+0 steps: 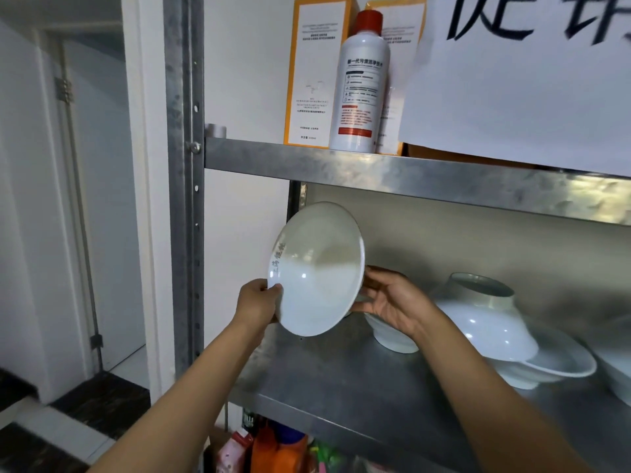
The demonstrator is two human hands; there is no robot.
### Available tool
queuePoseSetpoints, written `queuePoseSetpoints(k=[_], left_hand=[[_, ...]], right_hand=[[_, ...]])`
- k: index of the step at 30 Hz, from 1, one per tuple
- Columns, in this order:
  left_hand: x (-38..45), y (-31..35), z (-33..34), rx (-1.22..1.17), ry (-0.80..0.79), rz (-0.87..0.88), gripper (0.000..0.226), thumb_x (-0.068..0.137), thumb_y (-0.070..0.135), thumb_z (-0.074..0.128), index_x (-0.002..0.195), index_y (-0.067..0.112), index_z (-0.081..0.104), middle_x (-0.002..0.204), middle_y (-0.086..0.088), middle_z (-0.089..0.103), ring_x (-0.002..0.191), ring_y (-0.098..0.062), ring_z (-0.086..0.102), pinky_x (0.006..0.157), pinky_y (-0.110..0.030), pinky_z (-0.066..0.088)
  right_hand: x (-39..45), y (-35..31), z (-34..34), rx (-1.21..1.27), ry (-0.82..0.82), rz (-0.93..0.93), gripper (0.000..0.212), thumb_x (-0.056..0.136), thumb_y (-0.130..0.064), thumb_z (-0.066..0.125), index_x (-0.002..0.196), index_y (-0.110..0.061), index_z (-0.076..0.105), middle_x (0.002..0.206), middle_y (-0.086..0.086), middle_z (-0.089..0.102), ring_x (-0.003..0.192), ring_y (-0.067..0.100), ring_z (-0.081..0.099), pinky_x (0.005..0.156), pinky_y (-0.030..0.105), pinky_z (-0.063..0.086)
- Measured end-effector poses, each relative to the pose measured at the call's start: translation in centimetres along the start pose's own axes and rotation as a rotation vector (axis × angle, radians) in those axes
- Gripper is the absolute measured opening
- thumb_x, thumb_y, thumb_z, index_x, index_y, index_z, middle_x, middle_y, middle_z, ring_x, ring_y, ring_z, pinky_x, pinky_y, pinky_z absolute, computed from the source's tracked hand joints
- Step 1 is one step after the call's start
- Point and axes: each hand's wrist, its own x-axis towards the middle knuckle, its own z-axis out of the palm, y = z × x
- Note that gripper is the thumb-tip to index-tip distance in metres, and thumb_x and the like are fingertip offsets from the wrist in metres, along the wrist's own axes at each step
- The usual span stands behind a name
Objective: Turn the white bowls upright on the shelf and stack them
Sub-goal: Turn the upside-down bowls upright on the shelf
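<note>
A white bowl (317,268) is held on edge above the left end of the metal shelf (341,380), its inside facing me. My left hand (257,303) pinches its lower left rim. My right hand (392,300) cups the bowl's right rim from behind, fingers spread. Behind my right hand an upright white bowl (392,337) stands on the shelf. To the right, an upside-down white bowl (485,319) rests on top of an upright one (560,367). Part of another white bowl (619,363) shows at the right edge.
The upper shelf (375,165) hangs just over the held bowl, carrying a white bottle (360,87) with a red cap, orange boxes (319,70) and a paper sign (519,80). A steel upright post (184,186) stands at left. Colourful packages (269,445) sit below.
</note>
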Motion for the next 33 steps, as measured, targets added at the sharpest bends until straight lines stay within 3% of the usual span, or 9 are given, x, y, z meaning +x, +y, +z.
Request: queuePoseSetpoints(k=[4,7,11,14,17,22,25,30,33], left_hand=[[-0.9,1.9,-0.4,-0.053,0.146,0.063,0.017,0.088,0.008,0.056,0.072,0.003,0.056,0.081,-0.012,0.062,0.075,-0.031,0.065,0.051,-0.028,0.053],[-2.2,4.0,-1.2,-0.017,0.162,0.101,0.016,0.086,0.004,0.057,0.072,-0.003,0.054,0.085,-0.021,0.062,0.064,-0.037,0.066,0.052,-0.035,0.057],[-4.7,5.1,-2.8,0.15,0.188,0.132,0.013,0.086,0.003,0.055,0.078,-0.008,0.056,0.085,-0.028,0.063,0.049,-0.035,0.066,0.051,-0.048,0.058],[-6.2,4.5,-3.9,0.255,0.184,0.13,0.019,0.086,0.004,0.055,0.084,-0.014,0.057,0.074,-0.023,0.065,0.046,-0.032,0.066,0.052,-0.054,0.057],[-7.2,3.6,-4.5,0.336,0.179,0.108,0.014,0.086,0.005,0.054,0.08,-0.006,0.062,0.076,-0.02,0.067,0.045,-0.031,0.066,0.049,-0.049,0.058],[-8.0,2.1,-5.5,0.34,0.145,0.042,0.044,0.088,0.0,0.051,0.131,0.001,0.047,0.108,-0.022,0.06,0.047,-0.031,0.066,0.045,-0.038,0.057],[-8.6,1.7,-5.9,0.358,0.136,0.039,0.037,0.087,-0.001,0.05,0.123,0.003,0.055,0.097,-0.018,0.064,0.047,-0.03,0.067,0.047,-0.04,0.058],[-9.1,1.5,-6.3,0.42,0.118,0.066,0.017,0.085,0.003,0.048,0.081,0.014,0.061,0.082,-0.014,0.066,0.049,-0.032,0.068,0.053,-0.048,0.059],[-8.9,1.1,-6.2,0.475,0.082,0.036,0.012,0.086,0.005,0.049,0.084,0.006,0.061,0.085,-0.016,0.066,0.05,-0.032,0.068,0.053,-0.048,0.059]], right_hand=[[-0.4,-0.7,0.0,-0.507,0.187,-0.044,0.026,0.092,-0.01,0.048,0.105,-0.008,0.07,0.099,0.01,0.073,0.092,0.022,0.069,0.081,0.043,0.059],[-0.3,-1.4,-0.3,-0.756,0.324,-0.156,0.021,0.087,-0.002,0.054,0.096,-0.01,0.071,0.085,0.005,0.071,0.075,0.016,0.065,0.064,0.022,0.056],[0.1,-2.1,-0.9,-0.579,0.443,-0.179,0.022,0.085,0.005,0.053,0.088,-0.009,0.07,0.086,0.015,0.069,0.072,0.023,0.064,0.075,0.038,0.057],[0.5,-2.0,-0.7,-0.568,0.432,-0.201,0.02,0.087,0.003,0.054,0.086,-0.008,0.07,0.09,0.016,0.069,0.079,0.021,0.066,0.077,0.038,0.057],[0.7,-1.6,0.5,-0.622,0.411,-0.226,0.025,0.086,0.002,0.056,0.074,-0.015,0.07,0.085,0.013,0.069,0.081,0.023,0.065,0.08,0.041,0.056],[0.6,-1.0,2.5,-0.655,0.354,-0.253,0.026,0.086,0.005,0.053,0.073,-0.012,0.068,0.082,0.016,0.065,0.075,0.023,0.058,0.064,0.031,0.051],[0.8,-0.5,3.0,-0.638,0.34,-0.233,0.022,0.086,0.005,0.052,0.076,-0.007,0.067,0.082,0.017,0.063,0.071,0.022,0.054,0.059,0.026,0.045],[1.3,0.6,3.3,-0.635,0.331,-0.206,0.019,0.087,0.002,0.052,0.08,-0.006,0.069,0.078,0.009,0.065,0.07,0.018,0.056,0.066,0.03,0.047],[1.6,1.0,3.5,-0.649,0.307,-0.202,0.025,0.085,0.002,0.054,0.071,-0.012,0.069,0.072,0.006,0.065,0.066,0.018,0.055,0.063,0.029,0.045]])
